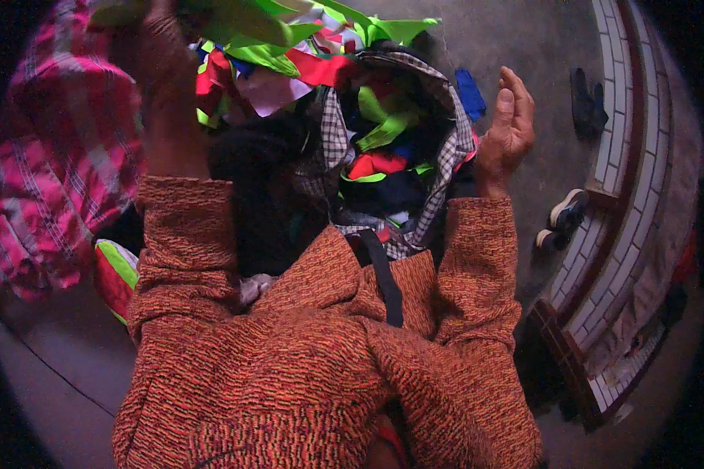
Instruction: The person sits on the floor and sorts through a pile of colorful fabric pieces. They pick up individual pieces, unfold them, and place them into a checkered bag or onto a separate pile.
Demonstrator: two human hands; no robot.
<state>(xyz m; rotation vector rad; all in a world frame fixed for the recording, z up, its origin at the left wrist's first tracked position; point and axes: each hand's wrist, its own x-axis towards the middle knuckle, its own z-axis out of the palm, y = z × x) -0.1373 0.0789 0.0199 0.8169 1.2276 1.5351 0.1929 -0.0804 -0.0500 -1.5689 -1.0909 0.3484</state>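
Reaching to the upper left edge, my left hand [167, 33] is blurred and dark, with its fingers cut off or hidden by a blurred green cloth piece [250, 25]. Whether it grips that cloth I cannot make out. My right hand [508, 129] is raised at the right of a checked cloth bag [448, 156], its fingers stretched out and nothing in it. The bag's mouth gapes in front of me, with bright green scraps [387, 121], red scraps [375, 164] and dark cloth inside. Beyond it lies a heap of green, red and pale scraps [278, 90].
Pink plaid cloth [66, 148] bulges at the left, beside a red and green piece [119, 270]. A blue scrap [469, 94] lies on the floor near my right hand. Dark shoes [563, 219] stand by a white-tiled step [614, 156] at the right.
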